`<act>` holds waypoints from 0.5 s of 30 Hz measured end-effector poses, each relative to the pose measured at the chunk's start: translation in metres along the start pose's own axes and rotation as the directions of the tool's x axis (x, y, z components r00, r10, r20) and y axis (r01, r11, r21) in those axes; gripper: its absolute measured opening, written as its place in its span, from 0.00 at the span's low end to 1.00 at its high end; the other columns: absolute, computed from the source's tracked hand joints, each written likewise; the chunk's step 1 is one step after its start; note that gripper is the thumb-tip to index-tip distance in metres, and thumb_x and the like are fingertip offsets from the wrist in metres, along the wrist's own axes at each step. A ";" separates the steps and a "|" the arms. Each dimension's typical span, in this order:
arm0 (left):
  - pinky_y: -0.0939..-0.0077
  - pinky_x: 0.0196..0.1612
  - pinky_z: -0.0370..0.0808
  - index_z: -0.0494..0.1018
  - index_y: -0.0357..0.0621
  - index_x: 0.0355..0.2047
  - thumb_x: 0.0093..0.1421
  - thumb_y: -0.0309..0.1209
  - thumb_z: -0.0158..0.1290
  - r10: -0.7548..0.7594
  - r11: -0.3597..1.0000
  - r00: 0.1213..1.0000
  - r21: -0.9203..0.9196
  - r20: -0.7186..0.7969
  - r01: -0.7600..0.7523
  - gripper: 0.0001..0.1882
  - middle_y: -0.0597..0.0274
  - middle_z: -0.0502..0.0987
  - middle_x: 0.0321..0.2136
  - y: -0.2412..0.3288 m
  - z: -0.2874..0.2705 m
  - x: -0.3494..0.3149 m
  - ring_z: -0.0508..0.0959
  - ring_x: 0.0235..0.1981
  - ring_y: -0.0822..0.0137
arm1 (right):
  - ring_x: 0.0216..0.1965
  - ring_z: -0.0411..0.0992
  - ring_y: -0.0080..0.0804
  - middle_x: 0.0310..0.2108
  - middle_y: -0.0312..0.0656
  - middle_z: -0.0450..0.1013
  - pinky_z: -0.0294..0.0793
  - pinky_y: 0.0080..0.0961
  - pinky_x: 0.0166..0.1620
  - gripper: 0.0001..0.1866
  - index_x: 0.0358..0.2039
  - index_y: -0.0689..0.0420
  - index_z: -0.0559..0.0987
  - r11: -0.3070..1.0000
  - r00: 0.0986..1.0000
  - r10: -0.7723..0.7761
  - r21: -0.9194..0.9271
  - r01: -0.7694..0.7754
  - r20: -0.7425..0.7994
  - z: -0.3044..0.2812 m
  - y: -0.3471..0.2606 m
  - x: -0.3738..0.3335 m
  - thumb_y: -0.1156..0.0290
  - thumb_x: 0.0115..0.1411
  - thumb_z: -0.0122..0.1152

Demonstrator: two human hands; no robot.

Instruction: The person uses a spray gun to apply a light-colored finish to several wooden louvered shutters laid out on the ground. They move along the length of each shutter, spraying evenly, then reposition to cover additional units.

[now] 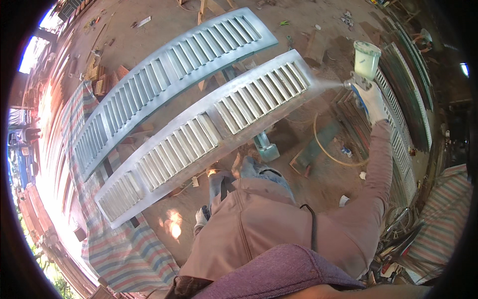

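In my right hand (pixel 371 99), which wears a white and blue glove, is a spray gun (pixel 354 83) with a pale green paint cup (pixel 367 61) on top. A fine mist leaves its nozzle leftward, toward the right end of the nearer louvered panel (pixel 172 162). That panel is long and curved, with a greyish-white frame and cream slats. Behind it lies a similar louvered panel (pixel 164 79), coated pale blue-grey. My left hand (pixel 202 215), also gloved, hangs low beside my leg, away from the panels. Its fingers are too small and dark to make out.
A green-grey metal support (pixel 266 147) stands under the nearer panel. A yellowish hose (pixel 323 144) loops near my right arm. Long slatted pieces (pixel 398 124) are stacked at the right. Striped sheeting (pixel 127 254) covers ground at the left; wood scraps and litter dot the dirt floor.
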State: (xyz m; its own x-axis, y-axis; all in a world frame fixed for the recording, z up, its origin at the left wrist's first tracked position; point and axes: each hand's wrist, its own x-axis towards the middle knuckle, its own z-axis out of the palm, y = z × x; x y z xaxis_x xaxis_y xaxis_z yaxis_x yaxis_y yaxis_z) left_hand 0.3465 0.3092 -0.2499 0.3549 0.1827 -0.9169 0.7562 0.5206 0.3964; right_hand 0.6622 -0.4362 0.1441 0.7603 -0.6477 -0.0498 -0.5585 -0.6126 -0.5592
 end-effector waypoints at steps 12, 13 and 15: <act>0.69 0.23 0.74 0.71 0.42 0.46 0.61 0.33 0.52 0.129 0.976 0.986 0.160 0.110 -0.146 0.14 0.58 0.76 0.29 0.042 0.057 -0.017 0.76 0.22 0.63 | 0.21 0.74 0.21 0.24 0.37 0.78 0.73 0.22 0.27 0.22 0.41 0.62 0.80 0.978 0.991 -0.133 0.165 0.126 0.034 0.009 -0.043 0.066 0.58 0.53 0.68; 0.69 0.25 0.75 0.71 0.42 0.46 0.61 0.33 0.53 0.185 0.960 0.977 0.190 0.109 -0.203 0.14 0.58 0.76 0.30 0.035 0.055 -0.019 0.76 0.23 0.63 | 0.19 0.73 0.19 0.22 0.36 0.77 0.72 0.20 0.25 0.21 0.40 0.62 0.80 0.971 0.986 -0.165 0.176 0.162 0.003 0.016 -0.048 0.069 0.58 0.53 0.68; 0.68 0.29 0.76 0.72 0.41 0.46 0.60 0.35 0.53 0.319 0.859 0.936 0.372 0.147 -0.351 0.16 0.56 0.77 0.33 0.022 0.054 -0.029 0.78 0.27 0.61 | 0.19 0.71 0.18 0.24 0.33 0.75 0.69 0.19 0.23 0.18 0.41 0.61 0.80 0.965 0.982 -0.190 0.179 0.190 -0.017 0.019 -0.067 0.061 0.62 0.56 0.68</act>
State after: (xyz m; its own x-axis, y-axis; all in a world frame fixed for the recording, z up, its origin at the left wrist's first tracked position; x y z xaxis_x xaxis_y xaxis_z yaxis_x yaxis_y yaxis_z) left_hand 0.3825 0.2704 -0.2119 0.6542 0.2146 -0.7252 0.7297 0.0727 0.6799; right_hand 0.7526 -0.4258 0.1629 0.8467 -0.5272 0.0714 -0.3354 -0.6331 -0.6976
